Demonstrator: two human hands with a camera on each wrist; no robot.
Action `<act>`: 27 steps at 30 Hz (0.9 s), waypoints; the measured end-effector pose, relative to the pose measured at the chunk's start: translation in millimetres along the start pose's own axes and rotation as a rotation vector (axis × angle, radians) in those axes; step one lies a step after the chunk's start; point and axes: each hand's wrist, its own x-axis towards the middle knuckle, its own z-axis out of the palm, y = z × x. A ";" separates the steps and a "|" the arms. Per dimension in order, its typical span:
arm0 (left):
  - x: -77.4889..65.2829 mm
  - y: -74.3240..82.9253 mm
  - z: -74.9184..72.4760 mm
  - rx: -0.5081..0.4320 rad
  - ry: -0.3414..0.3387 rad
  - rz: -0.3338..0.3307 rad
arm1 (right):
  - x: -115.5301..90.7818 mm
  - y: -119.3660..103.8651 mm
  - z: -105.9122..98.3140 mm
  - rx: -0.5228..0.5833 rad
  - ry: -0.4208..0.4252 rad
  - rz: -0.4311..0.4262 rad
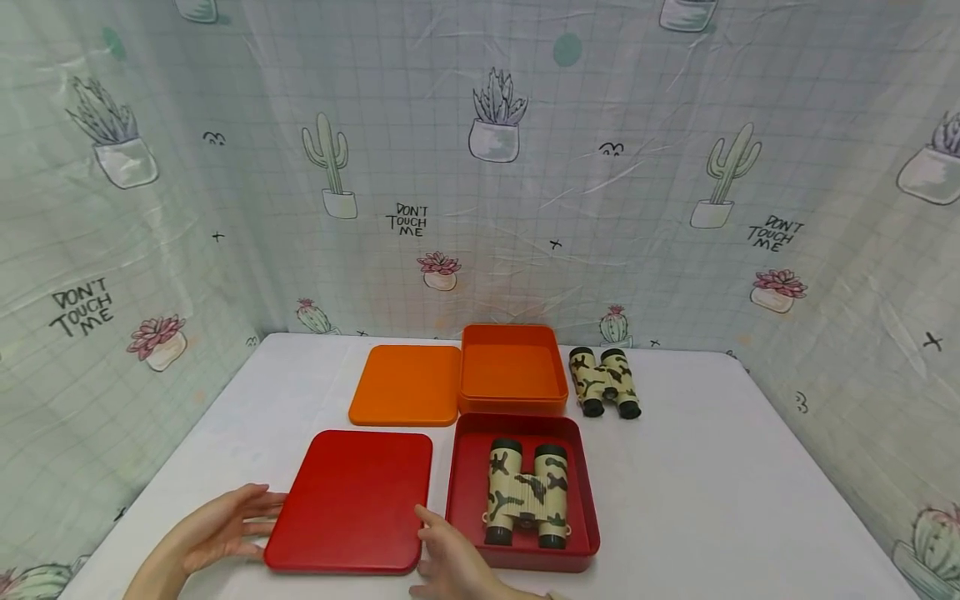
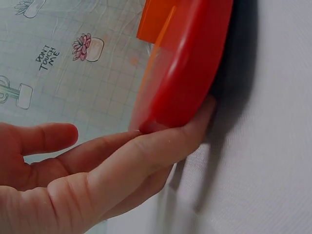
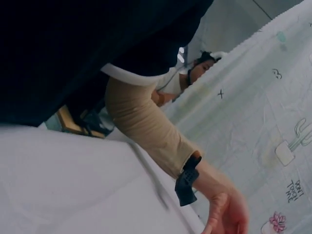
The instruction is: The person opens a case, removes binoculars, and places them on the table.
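A red square lid point(image 1: 352, 502) lies between the two hands in the head view, with a shadow beneath its edge in the left wrist view. The left hand point(image 1: 221, 527) touches the lid's left side with extended fingers, its thumb point(image 2: 53, 137) apart from the lid. At the opposite side, the right hand point(image 1: 457, 558) has its fingertips on the lid's lower right edge. To the right stands a red box point(image 1: 589, 533) holding camouflage binoculars point(image 1: 529, 496). The right wrist view shows the sleeved left arm point(image 3: 146, 122), not the right hand's contact.
Behind the red box is an open orange box point(image 1: 513, 404), with an orange lid point(image 1: 407, 385) flat at its left. Another pair of camouflage binoculars point(image 1: 604, 382) lies right of the orange box. A printed curtain point(image 1: 480, 183) surrounds the white table point(image 1: 712, 483). Another person point(image 3: 200, 70) appears beyond the curtain.
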 end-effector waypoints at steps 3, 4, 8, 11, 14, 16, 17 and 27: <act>1.8 0.3 2.1 0.018 0.024 0.000 | -3.7 3.4 -3.1 0.045 0.003 0.025; 2.2 0.5 2.8 0.013 0.029 -0.001 | -4.3 5.2 -4.3 0.059 0.000 0.025; 3.7 1.1 7.2 0.020 0.089 0.010 | -5.0 11.4 -8.9 0.134 -0.011 -0.002; 5.5 1.9 11.5 0.073 0.175 0.012 | -4.5 14.9 -11.5 0.170 -0.007 -0.018; 7.2 2.9 14.8 0.126 0.234 0.002 | -3.1 16.8 -12.6 0.179 0.003 -0.030; 7.3 3.4 15.9 0.139 0.237 0.001 | -2.7 17.0 -12.9 0.171 0.012 -0.034; 7.2 3.5 16.1 0.146 0.234 0.000 | -3.0 16.6 -12.7 0.167 0.015 -0.037; 8.9 6.2 20.4 0.210 0.206 0.009 | -4.6 16.3 -14.7 0.161 0.002 -0.040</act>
